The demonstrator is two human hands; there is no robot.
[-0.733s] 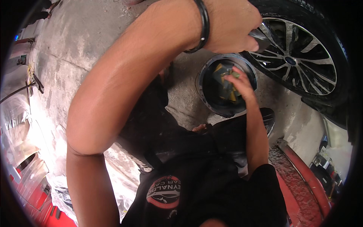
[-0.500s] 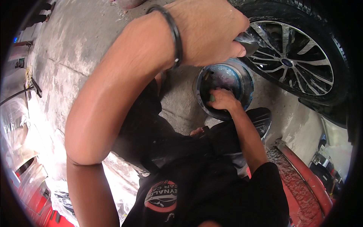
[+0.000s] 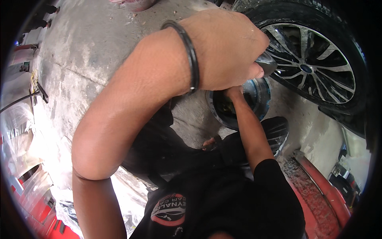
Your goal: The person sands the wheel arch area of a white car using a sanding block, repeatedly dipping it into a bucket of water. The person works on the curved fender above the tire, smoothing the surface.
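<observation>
My left hand (image 3: pixel 232 49), with a black band (image 3: pixel 192 63) round its wrist, is raised large across the upper middle. Its thumb and fingers are closed on a dark glossy piece (image 3: pixel 267 64), whose kind I cannot make out. Below it my right hand (image 3: pixel 234 92) reaches down into a dark bucket (image 3: pixel 265 99) with a blue-streaked rim. Its fingers are hidden by the left hand and the bucket's dark inside, so whatever it holds does not show. Just right of the left hand stands a car wheel (image 3: pixel 314 59) with a black tyre and silver spokes.
Grey, stained concrete floor (image 3: pixel 91 44) spreads to the left. A red, dirt-specked curved part (image 3: pixel 318 195) lies at the lower right. Clear plastic sheeting (image 3: pixel 18 131) hangs at the left, and a reddish rounded thing (image 3: pixel 137 4) sits at the top edge.
My right hand has moved further into the bucket and upward in the picture; the green thing seen at its fingers is now out of sight. My left hand has shifted slightly right and down.
</observation>
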